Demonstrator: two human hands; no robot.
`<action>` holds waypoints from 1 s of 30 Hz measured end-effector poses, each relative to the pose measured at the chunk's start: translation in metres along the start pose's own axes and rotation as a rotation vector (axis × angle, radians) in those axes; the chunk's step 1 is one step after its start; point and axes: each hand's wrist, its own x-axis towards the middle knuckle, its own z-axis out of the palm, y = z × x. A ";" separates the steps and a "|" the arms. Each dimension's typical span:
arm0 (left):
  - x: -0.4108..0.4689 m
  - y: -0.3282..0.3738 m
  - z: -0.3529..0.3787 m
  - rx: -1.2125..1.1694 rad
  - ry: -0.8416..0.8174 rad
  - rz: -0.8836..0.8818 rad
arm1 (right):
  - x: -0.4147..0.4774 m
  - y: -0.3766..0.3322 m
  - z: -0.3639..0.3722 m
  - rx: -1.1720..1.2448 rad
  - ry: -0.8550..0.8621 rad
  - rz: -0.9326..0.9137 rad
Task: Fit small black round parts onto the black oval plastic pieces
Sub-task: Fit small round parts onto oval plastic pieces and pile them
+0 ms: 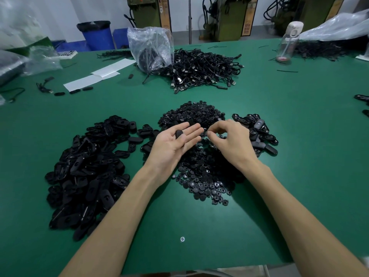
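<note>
My left hand lies palm up over the middle of the table, fingers straight, with one black oval piece resting on them. My right hand hovers beside it, its fingers curled and its thumb and forefinger pinched together at the tip; what they pinch is too small to make out. Under both hands spreads a heap of small black round parts. A large pile of black oval pieces lies to the left. A smaller pile of oval pieces sits right of my right hand.
The green table carries a tangle of black cables and a clear plastic bag at the back. White paper sheets lie back left, a clear bottle back right. A screw head sits near the front edge.
</note>
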 end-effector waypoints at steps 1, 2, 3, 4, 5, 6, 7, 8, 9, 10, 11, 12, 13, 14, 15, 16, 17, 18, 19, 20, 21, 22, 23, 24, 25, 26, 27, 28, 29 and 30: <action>0.000 -0.001 0.000 0.003 -0.014 0.005 | 0.000 0.000 -0.001 0.026 0.012 -0.003; 0.001 -0.003 0.000 0.008 -0.020 0.008 | 0.000 0.000 -0.001 0.065 0.032 -0.002; 0.001 -0.004 -0.001 0.014 -0.018 0.013 | 0.000 0.000 -0.002 0.109 0.057 0.002; 0.002 -0.004 -0.002 0.031 -0.007 0.020 | 0.000 0.000 -0.002 0.150 0.083 0.008; 0.002 -0.005 -0.002 0.056 0.005 0.034 | 0.000 -0.001 -0.002 0.187 0.104 0.015; 0.001 -0.005 -0.003 0.089 0.018 0.053 | 0.000 -0.001 -0.003 0.225 0.117 0.024; 0.000 -0.005 -0.002 0.120 0.028 0.075 | 0.000 0.000 -0.003 0.272 0.121 0.032; -0.001 -0.005 -0.002 0.146 0.035 0.098 | -0.001 0.000 -0.003 0.334 0.118 0.040; -0.002 -0.005 -0.001 0.166 0.044 0.119 | 0.000 -0.001 -0.003 0.406 0.108 0.047; -0.003 -0.005 0.000 0.184 0.062 0.137 | 0.000 -0.001 -0.002 0.474 0.094 0.051; -0.003 -0.005 0.002 0.201 0.091 0.152 | -0.001 -0.002 -0.001 0.527 0.076 0.052; -0.004 -0.005 0.003 0.220 0.123 0.161 | -0.001 -0.003 0.000 0.565 0.059 0.053; -0.004 -0.005 0.003 0.239 0.147 0.163 | -0.002 -0.004 0.001 0.595 0.043 0.060; -0.005 -0.005 0.003 0.252 0.163 0.157 | -0.002 -0.004 0.003 0.619 0.025 0.072; -0.005 -0.005 0.003 0.253 0.173 0.151 | -0.002 -0.005 0.005 0.637 0.008 0.084; -0.005 -0.005 0.002 0.245 0.181 0.147 | -0.003 -0.006 0.006 0.652 -0.009 0.091; -0.005 -0.005 0.002 0.227 0.186 0.145 | -0.003 -0.006 0.006 0.667 -0.024 0.094; -0.005 -0.005 0.002 0.203 0.189 0.143 | -0.004 -0.007 0.007 0.686 -0.039 0.096; -0.005 -0.004 0.002 0.175 0.191 0.142 | -0.004 -0.007 0.007 0.711 -0.053 0.100; -0.005 -0.004 0.002 0.150 0.191 0.143 | -0.005 -0.008 0.006 0.736 -0.067 0.106; -0.004 -0.003 0.002 0.129 0.192 0.145 | -0.005 -0.008 0.006 0.761 -0.079 0.113; -0.004 -0.003 0.002 0.114 0.195 0.148 | -0.006 -0.009 0.006 0.789 -0.088 0.122; -0.004 -0.002 0.002 0.100 0.200 0.149 | -0.006 -0.009 0.006 0.821 -0.097 0.133; -0.004 -0.003 0.003 0.088 0.208 0.150 | -0.006 -0.010 0.006 0.853 -0.108 0.144; -0.004 -0.003 0.003 0.079 0.222 0.149 | -0.006 -0.010 0.006 0.882 -0.120 0.153; -0.004 -0.004 0.003 0.072 0.243 0.146 | -0.006 -0.010 0.006 0.908 -0.134 0.161; -0.004 -0.004 0.003 0.062 0.269 0.143 | -0.006 -0.011 0.006 0.935 -0.146 0.169; -0.003 -0.004 0.002 0.051 0.293 0.142 | -0.006 -0.011 0.006 0.966 -0.159 0.178; -0.002 -0.004 0.002 0.046 0.309 0.143 | -0.007 -0.012 0.006 1.002 -0.173 0.188; -0.002 -0.004 0.001 0.052 0.317 0.143 | -0.007 -0.012 0.006 1.039 -0.190 0.196</action>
